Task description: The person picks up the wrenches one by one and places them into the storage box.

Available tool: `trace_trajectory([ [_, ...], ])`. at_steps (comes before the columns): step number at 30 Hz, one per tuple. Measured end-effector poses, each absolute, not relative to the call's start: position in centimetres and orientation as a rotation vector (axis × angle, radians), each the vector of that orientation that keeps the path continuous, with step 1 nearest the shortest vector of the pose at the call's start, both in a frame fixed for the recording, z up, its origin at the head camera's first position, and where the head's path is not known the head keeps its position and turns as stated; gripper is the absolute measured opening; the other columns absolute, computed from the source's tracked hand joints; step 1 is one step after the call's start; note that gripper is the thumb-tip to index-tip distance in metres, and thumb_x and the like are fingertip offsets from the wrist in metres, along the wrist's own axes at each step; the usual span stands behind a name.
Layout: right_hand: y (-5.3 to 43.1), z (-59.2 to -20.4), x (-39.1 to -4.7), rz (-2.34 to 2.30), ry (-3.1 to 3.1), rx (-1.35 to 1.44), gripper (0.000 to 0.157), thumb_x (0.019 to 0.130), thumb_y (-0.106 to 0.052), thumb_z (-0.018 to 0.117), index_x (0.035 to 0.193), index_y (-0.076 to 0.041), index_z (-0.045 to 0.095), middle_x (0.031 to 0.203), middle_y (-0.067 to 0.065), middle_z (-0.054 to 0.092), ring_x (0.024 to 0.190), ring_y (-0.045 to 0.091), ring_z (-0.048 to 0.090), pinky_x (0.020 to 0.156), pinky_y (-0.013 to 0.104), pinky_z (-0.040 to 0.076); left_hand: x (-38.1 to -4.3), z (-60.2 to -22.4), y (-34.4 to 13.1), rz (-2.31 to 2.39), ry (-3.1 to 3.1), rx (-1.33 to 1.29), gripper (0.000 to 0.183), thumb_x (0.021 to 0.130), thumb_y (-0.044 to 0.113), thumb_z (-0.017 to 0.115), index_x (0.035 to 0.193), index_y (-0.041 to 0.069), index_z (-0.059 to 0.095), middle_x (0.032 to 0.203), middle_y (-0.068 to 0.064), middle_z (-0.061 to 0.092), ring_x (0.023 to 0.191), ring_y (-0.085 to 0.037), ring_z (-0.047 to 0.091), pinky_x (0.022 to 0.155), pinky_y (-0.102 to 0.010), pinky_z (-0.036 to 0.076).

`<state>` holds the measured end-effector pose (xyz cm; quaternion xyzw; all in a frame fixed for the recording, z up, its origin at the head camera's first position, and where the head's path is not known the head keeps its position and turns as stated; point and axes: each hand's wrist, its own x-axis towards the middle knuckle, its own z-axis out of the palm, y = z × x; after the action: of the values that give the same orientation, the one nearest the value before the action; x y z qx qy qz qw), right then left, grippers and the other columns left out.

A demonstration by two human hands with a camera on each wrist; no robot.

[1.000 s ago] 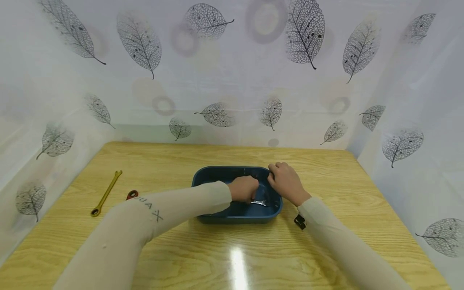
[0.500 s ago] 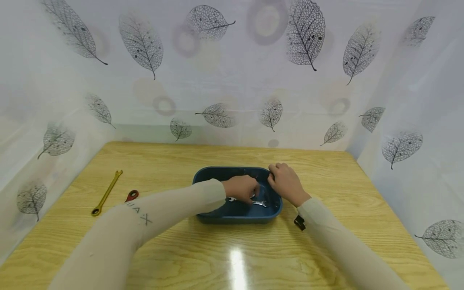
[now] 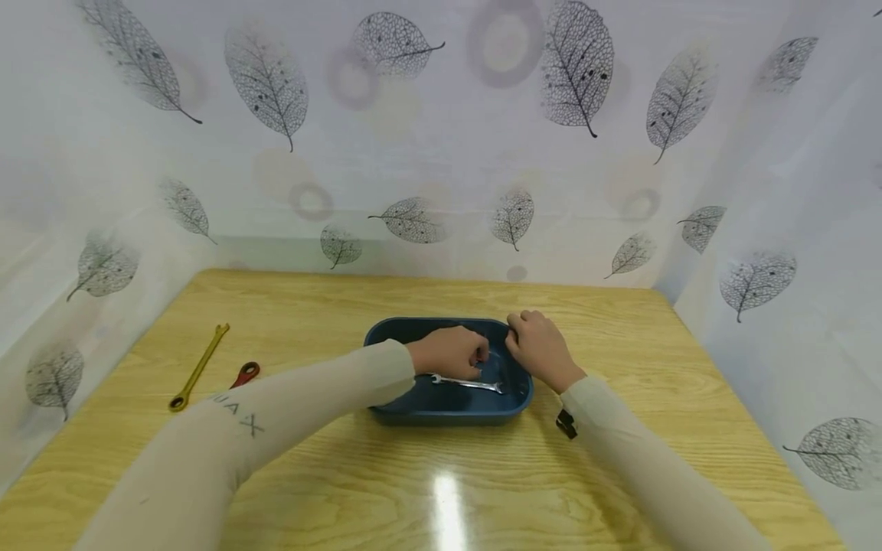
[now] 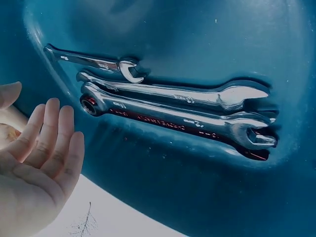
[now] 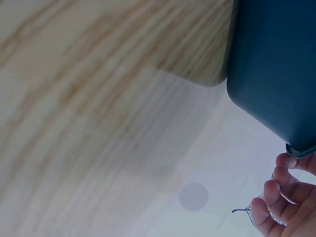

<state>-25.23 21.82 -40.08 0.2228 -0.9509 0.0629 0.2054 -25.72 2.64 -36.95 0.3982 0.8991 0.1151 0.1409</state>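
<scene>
My left hand [image 3: 451,352] is inside a dark blue plastic bin [image 3: 441,419], above a silver combination wrench [image 3: 468,383] lying on its floor. In the left wrist view the left fingers [image 4: 51,126] are loosely bent with nothing between them. Near their tips lie a small silver wrench [image 4: 94,61], a longer silver wrench [image 4: 177,94], and another silver wrench [image 4: 173,116] with a red-toned one along its lower edge. My right hand [image 3: 544,348] grips the bin's far right rim; in the right wrist view its curled fingers [image 5: 272,192] meet the rim's corner.
Left of the bin on the wooden table [image 3: 317,306] lie a gold ratcheting wrench [image 3: 200,367] and a red wrench [image 3: 246,373], partly behind the left sleeve. A small black object [image 3: 566,423] shows beneath the right cuff. Leaf-printed sheeting [image 3: 441,153] surrounds the table's back and sides.
My left hand has drawn a little to the left and up, with its fingers off the silver wrench, which now shows along its full length. The right hand keeps its hold on the rim.
</scene>
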Motion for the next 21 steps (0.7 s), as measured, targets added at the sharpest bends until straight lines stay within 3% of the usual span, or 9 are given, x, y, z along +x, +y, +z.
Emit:
trace_trajectory([
  [4,21.7,-40.1,-25.3,0.17,-2.658,0.61,0.016,0.086,-0.009,0.055,0.072,-0.008,0.049,0.06,0.004,0.038,0.054,0.018,0.034,0.052,0.029,0.028,-25.7,-36.8,2.5,0.367,2.599,1.142,0.026,0.088,0.023,0.06,0.112,0.013,0.062,0.094,0.002,0.067,0.073,-0.006,0.059,0.076,-0.028,0.051],
  [16,21.9,-40.1,-25.1,0.161,-2.652,0.604,0.012,0.086,-0.009,0.055,0.074,-0.008,0.051,0.06,0.004,0.04,0.055,0.018,0.036,0.052,0.029,0.03,-25.0,-35.5,1.9,0.4,2.637,1.136,0.028,0.088,0.027,0.061,0.113,0.014,0.061,0.083,0.004,0.064,0.064,-0.006,0.056,0.062,-0.024,0.047],
  [21,21.8,-40.1,-25.3,0.17,-2.668,0.597,0.011,0.086,-0.009,0.054,0.076,-0.007,0.053,0.062,0.005,0.042,0.056,0.019,0.038,0.052,0.03,0.032,-24.5,-34.6,1.6,0.419,2.666,1.111,0.034,0.088,0.032,0.062,0.117,0.015,0.059,0.091,0.002,0.065,0.07,-0.007,0.057,0.065,-0.025,0.047],
])
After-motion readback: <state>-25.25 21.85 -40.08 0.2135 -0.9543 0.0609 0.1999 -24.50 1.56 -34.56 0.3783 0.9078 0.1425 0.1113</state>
